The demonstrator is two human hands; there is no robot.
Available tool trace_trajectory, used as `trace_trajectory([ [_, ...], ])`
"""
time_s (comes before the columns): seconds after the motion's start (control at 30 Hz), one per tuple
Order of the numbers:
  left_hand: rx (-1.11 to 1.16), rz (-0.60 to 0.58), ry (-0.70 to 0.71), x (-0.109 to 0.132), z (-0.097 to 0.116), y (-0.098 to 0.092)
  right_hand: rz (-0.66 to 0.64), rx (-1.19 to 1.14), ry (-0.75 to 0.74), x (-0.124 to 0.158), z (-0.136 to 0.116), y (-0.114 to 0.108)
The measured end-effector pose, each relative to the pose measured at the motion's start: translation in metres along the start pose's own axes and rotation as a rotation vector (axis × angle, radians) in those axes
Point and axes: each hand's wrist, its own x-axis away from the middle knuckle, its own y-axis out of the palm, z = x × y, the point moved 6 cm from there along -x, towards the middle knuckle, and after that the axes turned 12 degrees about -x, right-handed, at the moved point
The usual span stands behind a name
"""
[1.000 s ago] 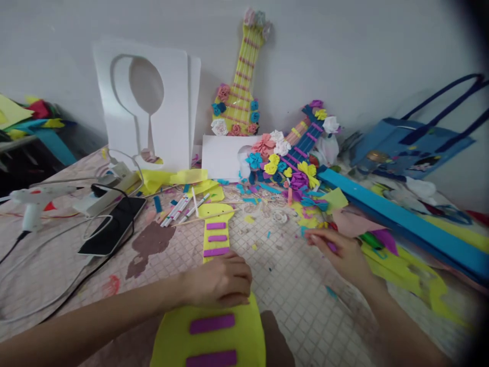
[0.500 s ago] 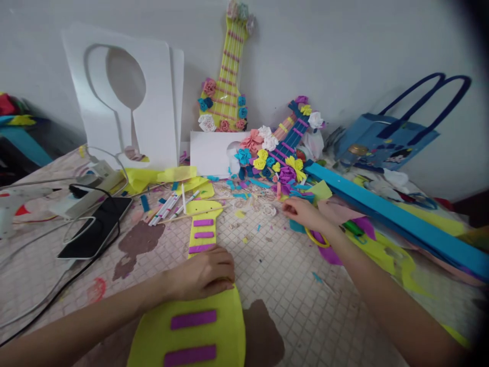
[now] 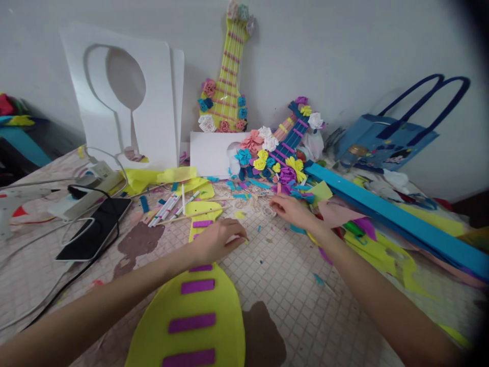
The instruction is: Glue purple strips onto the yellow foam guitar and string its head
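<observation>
A yellow guitar-shaped cutout (image 3: 225,316) with purple strips (image 3: 192,323) across it lies on the table in front of me. My left hand (image 3: 221,238) is over its neck, fingers bent and pressed together. The fingertips reach past the neck's right edge to a tiny yellow scrap (image 3: 246,241); whether they grip it is hidden. My right hand (image 3: 288,209) is farther back on the right, among paper scraps and tangled rubber bands (image 3: 263,205). Its fingers are curled in a pinch, and what they hold, if anything, is too small to name. A thin wooden stick (image 3: 191,216) crosses the cutout's head.
Decorated paper guitars (image 3: 229,76) lean at the wall, beside white boards (image 3: 153,102). At left are markers (image 3: 164,209), a phone (image 3: 95,229), a power strip (image 3: 87,191) and a glue gun (image 3: 15,204). A long blue strip (image 3: 401,219) and a blue bag (image 3: 385,142) are at right.
My left hand has moved forward and right, from the neck's base to beside the yellow scrap. My right hand has shifted left toward the rubber bands.
</observation>
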Motion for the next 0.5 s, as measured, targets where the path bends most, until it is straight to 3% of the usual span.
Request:
trace_trajectory([
  [0.2,-0.094,-0.023,-0.115,-0.061,-0.019,0.016,0.062,0.021,0.027,-0.002,-0.004,0.007],
  [0.33,-0.16,-0.029,-0.18,-0.1,-0.025,0.03,0.165,-0.024,0.052,0.01,0.0,-0.008],
  [0.5,-0.18,-0.076,-0.076,-0.129,-0.023,0.045,0.228,-0.126,0.093,0.037,-0.007,-0.022],
])
